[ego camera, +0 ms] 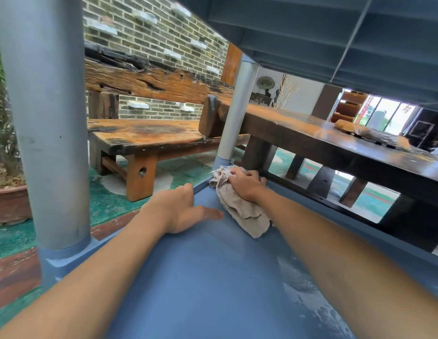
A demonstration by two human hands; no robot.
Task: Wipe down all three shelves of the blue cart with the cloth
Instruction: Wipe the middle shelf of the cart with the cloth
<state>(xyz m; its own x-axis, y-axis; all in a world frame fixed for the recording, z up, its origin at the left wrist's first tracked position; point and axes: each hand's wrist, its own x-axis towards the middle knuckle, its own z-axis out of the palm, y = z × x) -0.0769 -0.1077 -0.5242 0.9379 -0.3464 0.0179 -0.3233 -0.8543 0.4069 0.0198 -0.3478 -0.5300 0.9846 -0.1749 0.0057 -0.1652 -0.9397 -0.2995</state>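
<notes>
Blue shelf [200, 277] wiping, far corner | right hand [246, 183] presses cloth [240, 206] at 12 o'clock | left hand [181, 207] spread flat, empty | next: sweep cloth back toward 6 o'clock.

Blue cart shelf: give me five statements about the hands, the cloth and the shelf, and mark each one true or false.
1. The right hand grips the cloth at the far corner of the shelf. True.
2. The left hand holds a second cloth. False: it holds nothing and rests on the shelf's left rim, fingers extended.
3. The cloth is bright blue. False: it is pale beige.
4. Whitish residue shows on the shelf beside the right forearm. True.
5. Nothing lies above this shelf. False: the ribbed underside of another shelf spans overhead.
</notes>
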